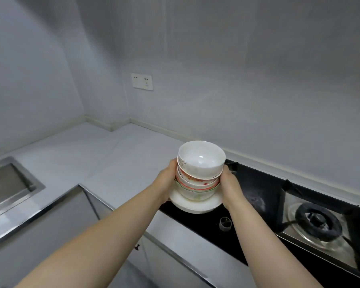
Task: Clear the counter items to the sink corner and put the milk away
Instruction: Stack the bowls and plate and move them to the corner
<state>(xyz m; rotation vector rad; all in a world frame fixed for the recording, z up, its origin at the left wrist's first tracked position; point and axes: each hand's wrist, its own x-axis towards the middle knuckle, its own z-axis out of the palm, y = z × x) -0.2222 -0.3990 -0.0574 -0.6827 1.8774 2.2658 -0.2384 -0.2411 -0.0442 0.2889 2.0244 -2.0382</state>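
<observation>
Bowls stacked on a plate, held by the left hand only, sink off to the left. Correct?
Wrong on one point: head view shows both the left hand and right hand holding the bowls on the plate, one each side. The sink is to the left.

grey counter [96, 154] carries a sunken sink [6, 183] (left) and a black gas hob [264, 183].
</observation>
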